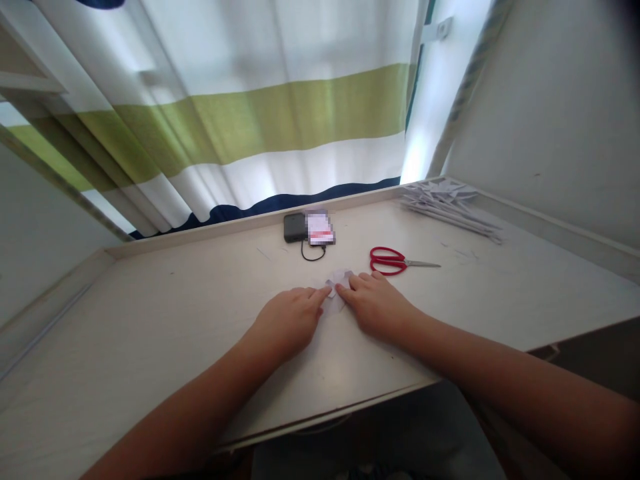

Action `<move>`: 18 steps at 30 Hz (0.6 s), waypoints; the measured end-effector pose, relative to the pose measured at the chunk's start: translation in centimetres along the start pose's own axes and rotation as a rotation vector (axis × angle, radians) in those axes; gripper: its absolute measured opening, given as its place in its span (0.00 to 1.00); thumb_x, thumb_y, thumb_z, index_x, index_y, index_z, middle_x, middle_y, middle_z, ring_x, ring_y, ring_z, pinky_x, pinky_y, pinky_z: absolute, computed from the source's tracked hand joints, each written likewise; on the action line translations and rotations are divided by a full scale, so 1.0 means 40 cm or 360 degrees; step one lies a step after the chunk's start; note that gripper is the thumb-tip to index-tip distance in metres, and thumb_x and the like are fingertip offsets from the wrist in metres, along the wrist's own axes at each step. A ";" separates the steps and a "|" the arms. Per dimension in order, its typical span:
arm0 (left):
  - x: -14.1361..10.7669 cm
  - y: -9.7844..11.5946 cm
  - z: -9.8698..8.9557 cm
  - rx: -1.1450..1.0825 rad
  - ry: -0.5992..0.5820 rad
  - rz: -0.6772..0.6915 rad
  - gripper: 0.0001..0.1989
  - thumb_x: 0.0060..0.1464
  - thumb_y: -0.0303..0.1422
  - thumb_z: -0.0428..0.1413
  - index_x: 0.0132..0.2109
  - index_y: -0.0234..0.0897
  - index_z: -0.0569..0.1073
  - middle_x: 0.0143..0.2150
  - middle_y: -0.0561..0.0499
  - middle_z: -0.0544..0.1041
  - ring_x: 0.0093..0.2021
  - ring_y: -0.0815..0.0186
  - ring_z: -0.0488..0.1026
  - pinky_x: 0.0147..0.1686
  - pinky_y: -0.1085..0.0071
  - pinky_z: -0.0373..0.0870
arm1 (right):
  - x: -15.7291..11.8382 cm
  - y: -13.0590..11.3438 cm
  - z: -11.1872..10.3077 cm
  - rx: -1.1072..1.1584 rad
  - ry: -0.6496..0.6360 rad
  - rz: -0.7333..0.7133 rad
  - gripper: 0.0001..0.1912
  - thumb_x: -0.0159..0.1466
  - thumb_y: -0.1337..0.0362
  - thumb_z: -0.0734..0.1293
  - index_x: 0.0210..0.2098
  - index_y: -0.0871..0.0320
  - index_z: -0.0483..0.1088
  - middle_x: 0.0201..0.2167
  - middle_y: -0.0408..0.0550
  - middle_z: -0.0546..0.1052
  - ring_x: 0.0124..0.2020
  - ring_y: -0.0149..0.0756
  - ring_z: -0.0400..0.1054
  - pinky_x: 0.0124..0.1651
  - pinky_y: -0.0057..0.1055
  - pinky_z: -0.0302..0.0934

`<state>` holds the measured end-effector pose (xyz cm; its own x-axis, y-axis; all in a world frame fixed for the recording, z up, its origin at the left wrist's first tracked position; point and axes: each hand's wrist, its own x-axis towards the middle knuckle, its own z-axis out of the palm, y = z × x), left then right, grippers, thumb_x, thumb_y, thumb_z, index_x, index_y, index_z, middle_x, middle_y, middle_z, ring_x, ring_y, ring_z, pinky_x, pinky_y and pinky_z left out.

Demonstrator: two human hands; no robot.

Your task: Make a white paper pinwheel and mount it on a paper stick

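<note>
Nearest my view, the front edge of the white table (150, 320) runs beneath my two bare forearms, which reach in from the lower corners. Past it, my left hand (290, 320) and my right hand (377, 303) come together around a small piece of folded white paper (334, 307) lying on the table. On each hand I see bent fingers, with a fingertip on the paper from its own side; whether either hand also pinches it from beneath, I cannot tell.

Beyond my right hand and a little to its right, the red-handled scissors (406, 263) lie flat, blades pointing right, apart from the paper. Small paper scraps (466, 255) are scattered to the right of the blades.

Farther back, straight ahead, a black box (294, 228) sits beside a pixelated item (320, 229), with a short dark cable (313, 259) looping in front of them. At the back right corner I have a heap of paper strips (450, 210). Behind the table hangs a white curtain (280, 40) with a broad green band and dark blue along its bottom.
</note>
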<state>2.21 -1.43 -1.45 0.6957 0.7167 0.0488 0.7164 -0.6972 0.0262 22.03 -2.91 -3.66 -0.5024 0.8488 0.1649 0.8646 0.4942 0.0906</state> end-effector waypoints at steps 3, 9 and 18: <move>0.003 0.009 -0.004 0.0077 -0.0017 0.0051 0.18 0.60 0.27 0.44 0.55 0.40 0.69 0.52 0.47 0.73 0.51 0.60 0.68 0.51 0.62 0.64 | 0.002 0.000 -0.002 0.0015 -0.0014 0.0016 0.20 0.63 0.71 0.55 0.52 0.60 0.68 0.48 0.60 0.72 0.43 0.45 0.66 0.44 0.39 0.52; -0.007 0.038 -0.004 0.0214 -0.0065 -0.0004 0.20 0.58 0.24 0.44 0.57 0.36 0.66 0.52 0.41 0.72 0.52 0.55 0.66 0.48 0.59 0.66 | 0.001 0.000 0.004 0.0028 0.0005 0.0008 0.22 0.63 0.71 0.56 0.56 0.60 0.65 0.50 0.61 0.71 0.45 0.46 0.66 0.47 0.41 0.52; 0.016 0.001 -0.003 0.0124 0.0226 -0.0031 0.11 0.59 0.36 0.48 0.43 0.39 0.73 0.41 0.45 0.74 0.46 0.57 0.68 0.45 0.58 0.64 | -0.004 -0.006 0.002 -0.0025 0.0000 0.0010 0.23 0.63 0.71 0.56 0.57 0.60 0.64 0.49 0.60 0.71 0.44 0.47 0.66 0.47 0.43 0.52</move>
<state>2.67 -1.01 -1.30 0.6713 0.7164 0.1900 0.7352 -0.6761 -0.0485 21.89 -3.15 -3.79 -0.4969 0.8519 0.1656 0.8678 0.4857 0.1051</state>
